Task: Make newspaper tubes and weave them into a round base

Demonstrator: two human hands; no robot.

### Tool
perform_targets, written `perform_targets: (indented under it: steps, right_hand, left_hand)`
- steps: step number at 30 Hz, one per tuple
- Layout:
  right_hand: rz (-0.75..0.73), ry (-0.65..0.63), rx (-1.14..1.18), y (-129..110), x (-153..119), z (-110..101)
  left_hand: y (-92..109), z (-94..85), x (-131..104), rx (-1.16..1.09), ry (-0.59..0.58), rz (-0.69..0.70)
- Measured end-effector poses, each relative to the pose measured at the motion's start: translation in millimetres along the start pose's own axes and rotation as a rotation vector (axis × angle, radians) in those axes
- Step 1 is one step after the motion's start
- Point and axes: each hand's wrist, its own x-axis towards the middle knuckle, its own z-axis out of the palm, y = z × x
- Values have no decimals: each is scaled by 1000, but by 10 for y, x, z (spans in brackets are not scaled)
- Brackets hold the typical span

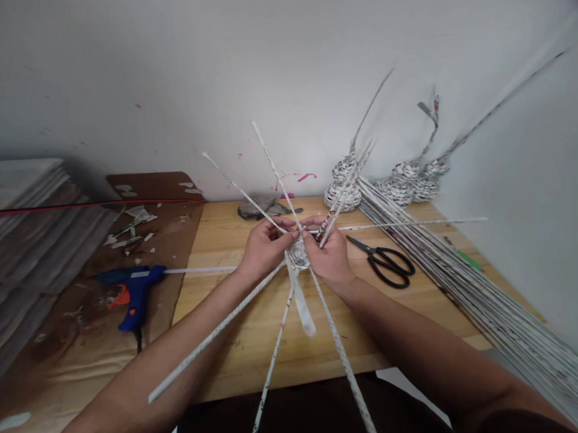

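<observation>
Between my hands is a small round woven base [299, 253] of rolled newspaper, with several paper tubes [271, 363] spreading out from it like spokes. My left hand [267, 244] pinches its left upper rim, thumb on top and fingers behind. On the right side my right hand [327, 250] grips the base with the thumb pressed near the crossing tubes. A flattened paper strip [302, 305] hangs down from the base toward me. Black-handled scissors [387, 260] lie just right of my right hand, blades toward it.
A blue glue gun [142, 296] rests on cardboard at the left, near stacked newspapers [37, 272] and paper scraps. Woven paper pieces [343, 195] with upright tubes stand by the wall. A long bundle of paper tubes [465, 292] runs along the right. A grey cloth [260, 207] lies behind.
</observation>
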Motion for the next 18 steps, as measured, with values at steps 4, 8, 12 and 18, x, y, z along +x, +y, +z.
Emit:
perform_targets:
  steps: [4, 8, 12, 18]
  right_hand:
    - [42, 23, 49, -31, 45, -21]
    - [94, -6, 65, 0, 61, -29]
    - [112, -74, 4, 36, 36, -33]
    - [81, -224, -114, -24, 19, -67]
  left_hand:
    - [42, -75, 23, -126, -112, -126]
    - [-17, -133, 76, -119, -101, -174]
    - [-97, -186, 139, -91, -101, -231]
    - [-82, -255, 159, -2, -174, -327]
